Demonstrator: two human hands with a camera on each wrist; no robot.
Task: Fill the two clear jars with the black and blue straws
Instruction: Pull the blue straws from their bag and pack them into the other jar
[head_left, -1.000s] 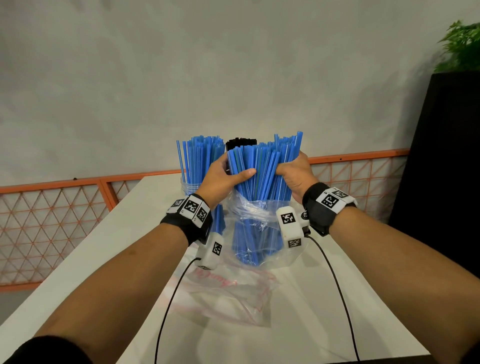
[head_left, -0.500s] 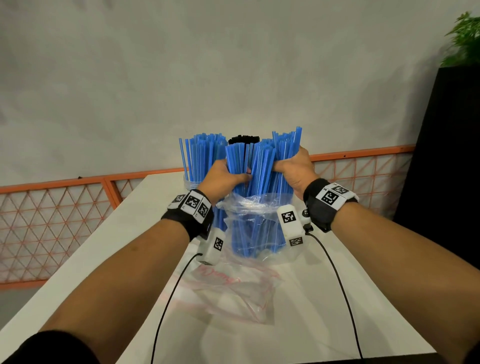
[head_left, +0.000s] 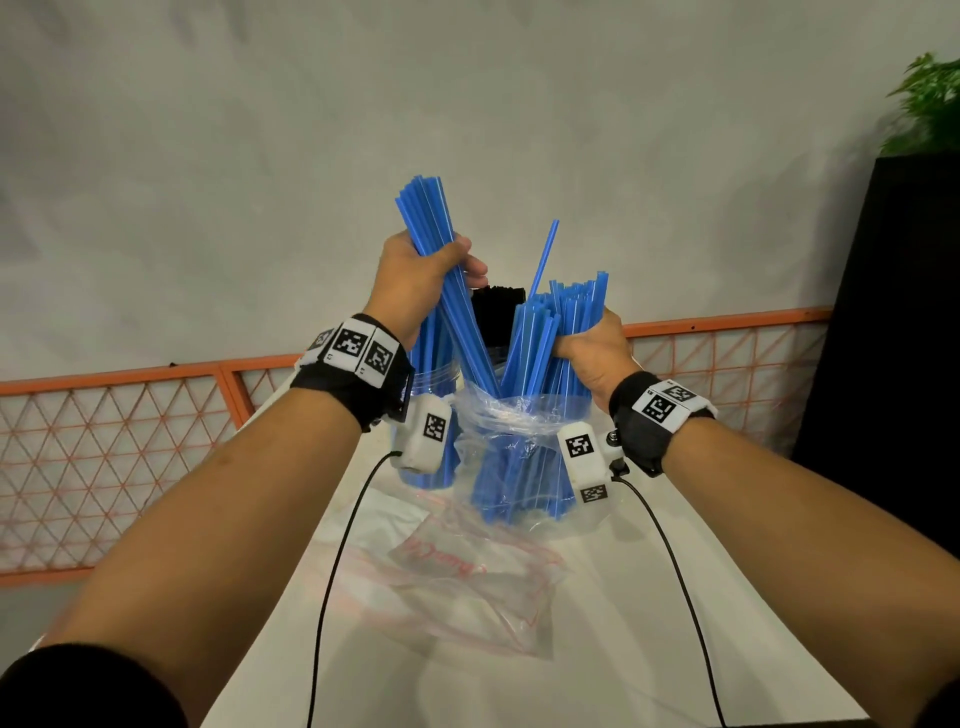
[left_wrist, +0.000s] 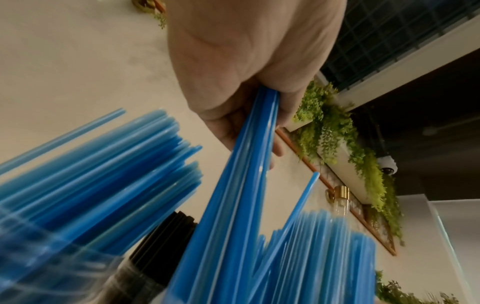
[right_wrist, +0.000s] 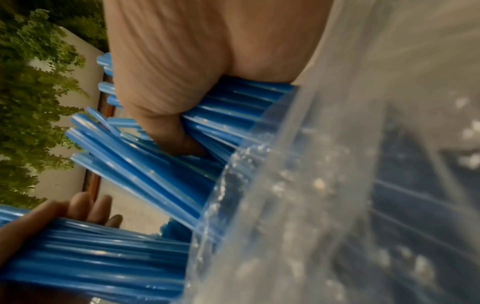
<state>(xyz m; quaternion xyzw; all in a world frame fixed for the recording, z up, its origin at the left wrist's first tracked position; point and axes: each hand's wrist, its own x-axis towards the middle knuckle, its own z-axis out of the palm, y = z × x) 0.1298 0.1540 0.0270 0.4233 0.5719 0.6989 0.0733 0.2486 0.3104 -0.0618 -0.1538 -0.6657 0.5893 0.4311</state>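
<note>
Above the clear bag (head_left: 524, 467) on the bench (head_left: 597, 649), the left hand (head_left: 415, 280) clenches a lifted bunch of blue straws (head_left: 436, 228), while the right hand (head_left: 587, 348) grips the straws left in the bag; black straws (head_left: 496, 317) stand just behind the bag.

From the left wrist, fingers (left_wrist: 275, 148) wrap the bunch; a part-filled jar (left_wrist: 52, 273) sits left of the bag.

From the right wrist, fingers (right_wrist: 166, 131) clamp straws at the bag's mouth.

The step appears to be drawing out a bunch; next, likely steer it into that jar.
</note>
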